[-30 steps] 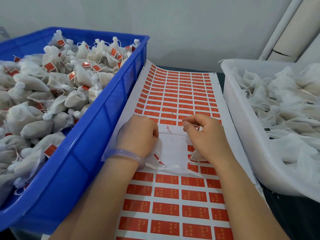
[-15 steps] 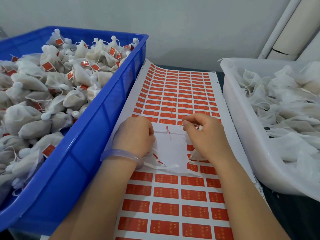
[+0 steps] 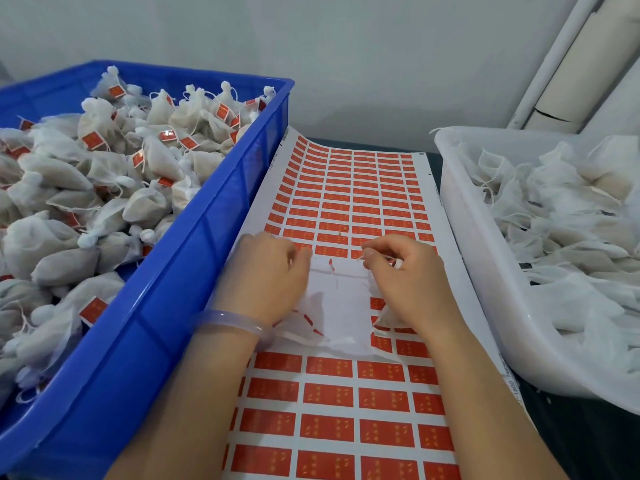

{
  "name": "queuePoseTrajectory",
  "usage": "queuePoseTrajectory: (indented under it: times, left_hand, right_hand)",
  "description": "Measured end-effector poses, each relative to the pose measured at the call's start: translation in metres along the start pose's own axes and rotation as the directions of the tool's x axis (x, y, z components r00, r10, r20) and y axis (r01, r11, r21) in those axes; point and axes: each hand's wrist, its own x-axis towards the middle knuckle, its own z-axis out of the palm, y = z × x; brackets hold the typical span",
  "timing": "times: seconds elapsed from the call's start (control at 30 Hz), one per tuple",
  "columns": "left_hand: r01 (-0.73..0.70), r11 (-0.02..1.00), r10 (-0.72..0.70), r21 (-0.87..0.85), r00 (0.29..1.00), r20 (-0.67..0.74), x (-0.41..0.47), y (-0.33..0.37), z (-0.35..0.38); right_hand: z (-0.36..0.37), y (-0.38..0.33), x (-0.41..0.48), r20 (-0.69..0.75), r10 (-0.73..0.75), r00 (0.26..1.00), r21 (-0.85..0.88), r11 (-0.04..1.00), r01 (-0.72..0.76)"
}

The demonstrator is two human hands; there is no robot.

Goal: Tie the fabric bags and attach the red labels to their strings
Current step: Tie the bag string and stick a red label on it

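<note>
A long sheet of red labels point(image 3: 349, 209) lies on the table between two bins. On it, a bare white patch shows where labels are gone. My left hand point(image 3: 266, 278) and my right hand point(image 3: 408, 282) rest on that patch, fingers curled, each pinching an end of a thin white string point(image 3: 337, 271) stretched between them. A small white fabric bag point(image 3: 386, 318) peeks out under my right hand, and white fabric point(image 3: 304, 330) shows below my left wrist. What else the fingers hold is hidden.
A blue bin point(image 3: 145, 323) on the left is piled with tied white bags carrying red labels. A white bin point(image 3: 485, 271) on the right holds loose, untied bags. A grey wall stands behind, with white pipes point(image 3: 554, 64) at the right corner.
Both hands stay almost in place on the sheet; the fingertips shift slightly along the string. The view has tilted a little.
</note>
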Motion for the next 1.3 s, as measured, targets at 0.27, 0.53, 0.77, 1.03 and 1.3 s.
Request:
queuePoseTrajectory:
  times: [0.27,0.53,0.77,1.03,1.3]
  left_hand:
    - [-0.163,0.964,0.044,-0.209,0.875,-0.482,-0.001,0.005,-0.011]
    - [-0.240,0.789,0.274,-0.566,0.961,-0.026,-0.019,0.041,0.008]
    - [-0.235,0.780,0.257,-0.580,0.965,-0.045,-0.017,0.040,0.022]
    - [-0.136,0.781,0.210,-0.610,0.976,0.051,-0.013,0.032,0.020]
    - [-0.055,0.786,0.201,-0.616,0.965,0.169,-0.015,0.032,0.015]
  right_hand:
    - [-0.001,-0.003,0.000,-0.068,0.028,0.997,0.043,0.999,-0.025]
    - [-0.009,-0.018,-0.004,-0.048,0.144,0.988,0.569,0.817,-0.091]
    - [-0.001,-0.020,-0.007,0.095,0.102,0.990,0.670,0.729,-0.139]
    - [-0.006,-0.012,0.000,0.000,0.138,0.991,0.728,0.679,-0.094]
    - [-0.008,-0.011,-0.002,-0.176,0.067,0.982,0.647,0.760,0.064]
